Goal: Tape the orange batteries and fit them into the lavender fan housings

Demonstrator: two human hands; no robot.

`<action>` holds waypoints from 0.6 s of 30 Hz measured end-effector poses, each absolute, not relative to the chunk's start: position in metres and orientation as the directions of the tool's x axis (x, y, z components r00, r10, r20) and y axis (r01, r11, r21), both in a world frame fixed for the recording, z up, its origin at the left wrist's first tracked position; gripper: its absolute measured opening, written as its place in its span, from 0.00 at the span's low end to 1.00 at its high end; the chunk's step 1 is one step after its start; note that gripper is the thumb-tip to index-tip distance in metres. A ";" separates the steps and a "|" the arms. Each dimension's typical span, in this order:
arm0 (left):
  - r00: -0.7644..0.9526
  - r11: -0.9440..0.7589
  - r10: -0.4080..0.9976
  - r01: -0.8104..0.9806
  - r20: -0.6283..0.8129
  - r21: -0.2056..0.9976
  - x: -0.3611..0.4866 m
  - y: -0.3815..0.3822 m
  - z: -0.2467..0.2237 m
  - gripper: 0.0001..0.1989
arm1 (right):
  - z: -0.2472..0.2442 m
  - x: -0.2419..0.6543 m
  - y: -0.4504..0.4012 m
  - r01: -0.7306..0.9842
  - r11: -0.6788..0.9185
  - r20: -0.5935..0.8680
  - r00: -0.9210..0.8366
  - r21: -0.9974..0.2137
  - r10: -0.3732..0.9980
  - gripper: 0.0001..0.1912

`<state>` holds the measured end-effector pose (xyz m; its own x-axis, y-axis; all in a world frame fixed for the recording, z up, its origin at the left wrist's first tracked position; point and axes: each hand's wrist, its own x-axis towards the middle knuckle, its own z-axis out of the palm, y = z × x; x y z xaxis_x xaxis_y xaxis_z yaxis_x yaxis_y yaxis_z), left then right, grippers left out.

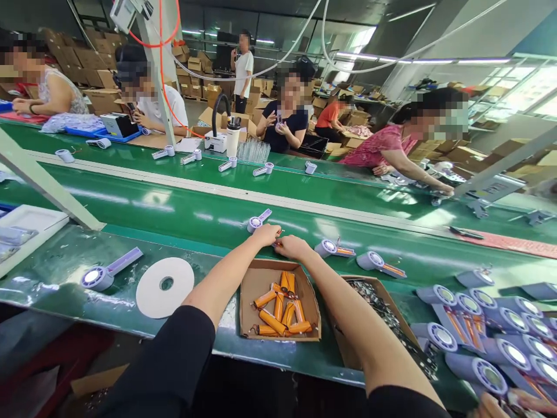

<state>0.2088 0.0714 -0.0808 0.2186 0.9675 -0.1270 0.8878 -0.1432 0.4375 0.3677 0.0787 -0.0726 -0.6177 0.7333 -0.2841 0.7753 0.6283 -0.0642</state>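
Both arms reach forward over the bench to the belt's near edge. My left hand (pixel 266 234) is closed, fingertips pinched on something too small to make out, just in front of a lilac fan unit (pixel 255 224). Close to its right, my right hand (pixel 292 247) is closed too, with a small reddish part at its fingertips that I cannot make out. Below and between the forearms, a cardboard tray (pixel 246 307) holds several orange wrapped cells (pixel 272 321). Right of my right hand, lilac fan units (pixel 326 248) with orange cells in their handles lie on the belt.
A white disc (pixel 148 290) and a lilac fan (pixel 98 278) lie left. Right are a box of small dark parts (pixel 378 299), many piled fans (pixel 483 348) and another person's hand (pixel 489 405). People sit beyond the green belt (pixel 191 203); a slanting post (pixel 47 177) stands left.
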 end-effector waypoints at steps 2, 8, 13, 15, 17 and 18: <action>0.195 -0.137 0.976 0.890 -0.092 0.436 0.210 0.069 -0.077 0.12 | -0.074 0.370 0.082 0.760 0.647 -0.294 -0.633 -0.060 0.717 0.20; 0.003 -0.001 1.000 0.909 -0.004 0.418 0.181 0.058 -0.066 0.25 | -0.063 0.401 0.084 0.770 0.638 -0.258 -0.613 0.019 0.747 0.21; -0.013 0.021 1.000 0.906 -0.020 0.423 0.127 0.006 -0.057 0.26 | -0.059 0.420 0.088 0.794 0.599 -0.210 -0.572 0.101 0.793 0.22; -0.038 0.018 0.998 0.910 0.040 0.414 0.085 -0.034 -0.049 0.32 | -0.061 0.431 0.094 0.777 0.624 -0.156 -0.609 0.079 0.778 0.20; -0.091 0.040 0.989 0.923 0.114 0.383 0.028 -0.088 -0.038 0.36 | -0.063 0.447 0.093 0.741 0.671 -0.041 -0.671 -0.006 0.740 0.22; -0.145 0.087 0.980 0.928 0.138 0.362 -0.005 -0.119 -0.032 0.34 | -0.063 0.456 0.087 0.708 0.702 0.054 -0.700 -0.076 0.712 0.24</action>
<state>-0.0047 -0.1192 -0.0324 -0.1454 0.9797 0.1384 0.9281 0.0866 0.3621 0.4562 0.0869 -0.0632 -0.6998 0.7123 0.0536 0.7084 0.7017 -0.0759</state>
